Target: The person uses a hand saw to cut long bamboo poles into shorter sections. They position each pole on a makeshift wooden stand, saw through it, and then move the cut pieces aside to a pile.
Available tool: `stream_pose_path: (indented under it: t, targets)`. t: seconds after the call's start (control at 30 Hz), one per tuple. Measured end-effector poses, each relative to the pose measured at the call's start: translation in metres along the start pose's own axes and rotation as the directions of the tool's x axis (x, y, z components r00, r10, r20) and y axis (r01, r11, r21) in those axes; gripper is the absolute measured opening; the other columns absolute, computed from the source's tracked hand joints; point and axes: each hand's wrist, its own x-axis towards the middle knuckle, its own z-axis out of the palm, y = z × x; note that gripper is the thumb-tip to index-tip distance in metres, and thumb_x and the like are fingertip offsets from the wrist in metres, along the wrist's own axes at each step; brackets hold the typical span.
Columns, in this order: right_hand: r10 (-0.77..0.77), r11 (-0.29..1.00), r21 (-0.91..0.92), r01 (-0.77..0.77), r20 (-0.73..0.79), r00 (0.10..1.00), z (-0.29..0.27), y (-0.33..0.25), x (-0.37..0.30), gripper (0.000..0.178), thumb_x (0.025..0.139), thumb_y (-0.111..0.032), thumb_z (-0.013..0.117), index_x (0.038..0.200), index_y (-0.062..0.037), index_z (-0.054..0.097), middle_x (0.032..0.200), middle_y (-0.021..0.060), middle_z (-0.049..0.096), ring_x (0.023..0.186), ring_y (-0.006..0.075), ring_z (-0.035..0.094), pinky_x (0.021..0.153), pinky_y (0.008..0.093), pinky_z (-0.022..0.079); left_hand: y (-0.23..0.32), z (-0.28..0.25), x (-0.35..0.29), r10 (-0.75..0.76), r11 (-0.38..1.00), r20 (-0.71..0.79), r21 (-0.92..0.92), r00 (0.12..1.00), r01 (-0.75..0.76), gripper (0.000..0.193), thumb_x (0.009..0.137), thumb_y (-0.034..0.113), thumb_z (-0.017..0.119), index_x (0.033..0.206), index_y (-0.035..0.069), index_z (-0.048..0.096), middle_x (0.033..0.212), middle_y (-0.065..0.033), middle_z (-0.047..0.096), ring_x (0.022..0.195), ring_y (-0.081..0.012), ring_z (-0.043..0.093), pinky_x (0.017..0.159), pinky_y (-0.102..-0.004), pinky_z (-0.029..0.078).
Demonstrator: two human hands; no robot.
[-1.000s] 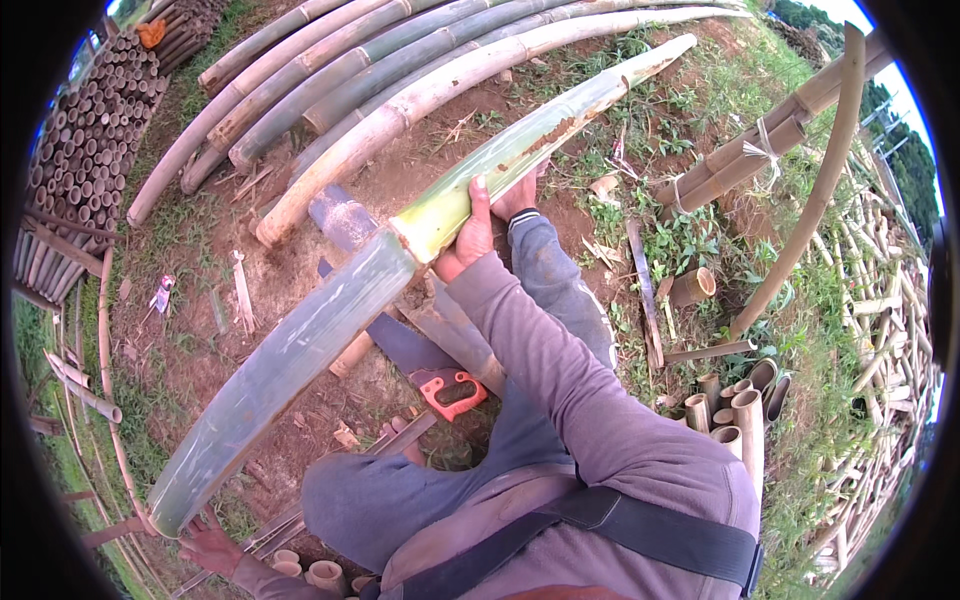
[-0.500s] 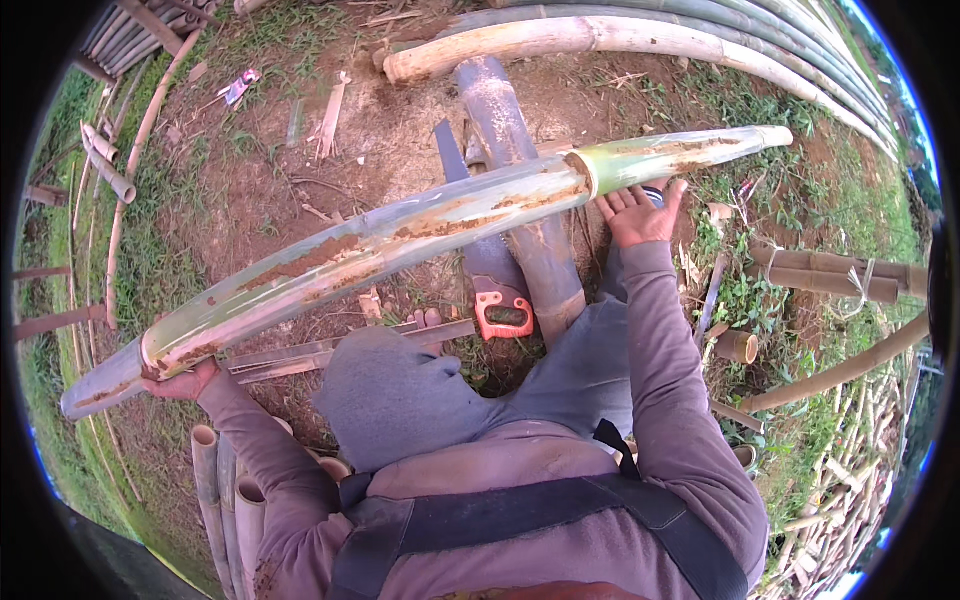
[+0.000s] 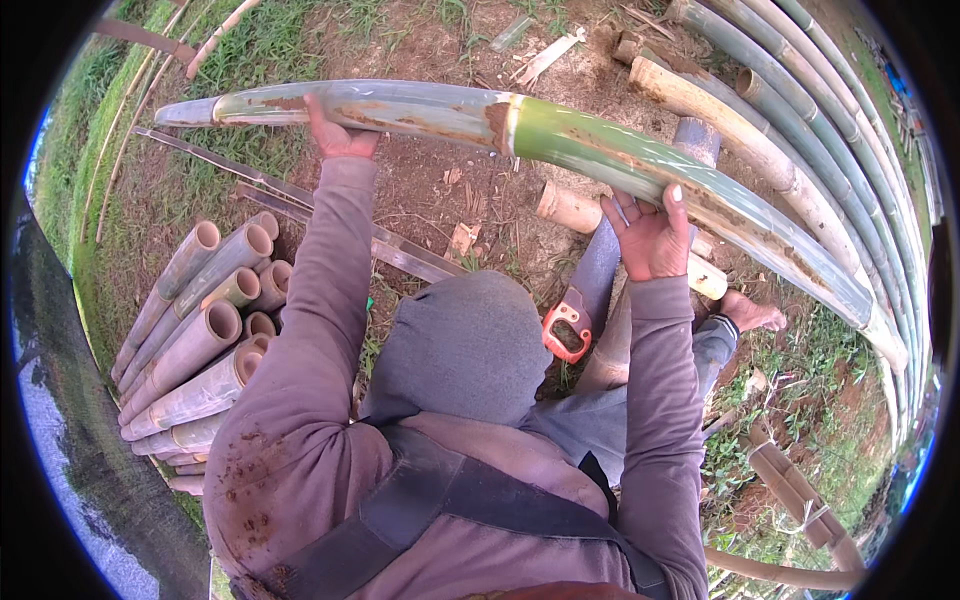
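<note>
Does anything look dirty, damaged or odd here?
Brown smears, probably mud, streak the green bamboo pole held by the left hand and right hand, standing out against its surface; brown specks dirty the left sleeve.

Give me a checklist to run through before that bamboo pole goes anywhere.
1. Left hand on the green bamboo pole: ok, it holds the pole toward its left end.
2. Right hand on the pole: ok, thumb against its near side, fingers reaching beneath.
3. Orange-handled handsaw out of both hands: ok, it lies below the pole, by the person's legs.
4. Pole surface clean: not ok, brown dirt smears it.
5. Pole's right end clear of the long bamboo poles on the ground: cannot tell, they overlap in this view.
6. Foot covered: not ok, it is bare.
</note>
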Motion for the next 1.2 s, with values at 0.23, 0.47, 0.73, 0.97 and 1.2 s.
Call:
stream_pose_path:
  t: [0.23,0.47,0.73,0.97,1.2]
  targets:
    - [0.084,0.846,-0.511,-0.15,-0.151,0.985,-0.051,0.016,-0.009,0.066,0.103,-0.042,0.071,0.148,0.0018,0.051,0.133,0.0225,0.069,0.117,0.0298,0.071,0.1,0.0426,0.056,0.0,-0.027,0.07,-0.16,0.987,-0.181,-0.008,0.97,0.161,0.053,0.103,0.045,0.065,0.143,0.013,0.052,0.138,-0.0152,0.063,0.132,-0.0416,0.058,0.113,-0.0722,0.041]
    - [0.038,0.213,-0.977,0.03,0.039,0.999,-0.094,0.083,-0.074,0.059,0.092,-0.03,0.082,0.136,0.003,0.062,0.119,0.0197,0.074,0.105,0.0316,0.074,0.092,0.0436,0.059,-0.012,-0.037,0.065,-0.097,0.84,-0.254,0.497,0.962,0.216,0.084,0.098,0.044,0.076,0.161,0.008,0.033,0.162,-0.0204,0.04,0.143,-0.0443,0.048,0.117,-0.0675,0.041]
    - [0.154,-0.494,-0.751,0.438,0.421,0.894,-0.123,0.204,-0.126,0.044,0.087,-0.027,0.073,0.129,-0.0147,0.066,0.114,0.01,0.067,0.111,0.0275,0.066,0.093,0.047,0.049,-0.033,-0.083,-0.077,-0.007,0.162,0.118,0.98,0.993,-0.115,0.053,0.096,0.033,0.078,0.138,0.003,0.066,0.126,-0.0161,0.073,0.118,-0.0269,0.07,0.102,-0.0417,0.056]
    - [0.235,-0.331,-0.875,0.354,0.287,0.929,-0.193,0.237,-0.106,0.044,0.09,-0.038,0.067,0.126,-0.0127,0.063,0.107,0.0111,0.065,0.104,0.0356,0.065,0.088,0.0509,0.045,-0.007,-0.135,-0.193,-0.388,-0.497,0.392,0.674,0.834,-0.547,0.068,0.09,0.066,0.071,0.135,0.014,0.069,0.134,-0.0168,0.07,0.132,-0.0377,0.06,0.112,-0.049,0.047]
    - [0.354,0.08,-0.978,0.194,0.21,0.911,-0.213,0.233,-0.09,0.048,0.093,-0.032,0.065,0.13,-0.0027,0.061,0.113,0.0218,0.069,0.109,0.0423,0.066,0.095,0.0502,0.049,0.008,-0.102,-0.155,-0.636,-0.662,-0.135,0.601,0.76,-0.447,0.069,0.089,0.049,0.078,0.148,0.019,0.059,0.134,-0.0186,0.067,0.126,-0.0378,0.065,0.096,-0.0539,0.056]
